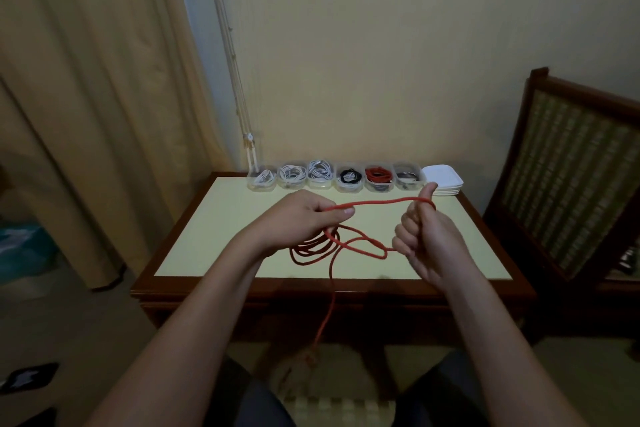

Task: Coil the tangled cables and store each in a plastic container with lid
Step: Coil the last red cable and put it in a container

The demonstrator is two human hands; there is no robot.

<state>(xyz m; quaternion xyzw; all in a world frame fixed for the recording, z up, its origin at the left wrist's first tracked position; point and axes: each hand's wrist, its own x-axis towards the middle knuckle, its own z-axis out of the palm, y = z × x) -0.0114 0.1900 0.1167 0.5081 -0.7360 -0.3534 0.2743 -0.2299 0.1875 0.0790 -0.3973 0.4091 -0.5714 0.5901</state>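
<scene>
While red cable (381, 202) stretches just near side of container row (291, 178), coiling is underway: left hand (304, 215) pinches strand, loops hanging beneath; right hand (426, 236) curls round it, thumb up. Tail drops off surface (214, 218), probably to floor. Next: feed tail into another loop.

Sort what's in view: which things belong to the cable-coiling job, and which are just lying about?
Job in hand:
- red cable, held between the left hand and the right hand
- six clear containers with coiled cables inside
- white stack, probably lids
- table

Lying about:
- wooden chair
- curtain
- blind cord by the wall
</scene>
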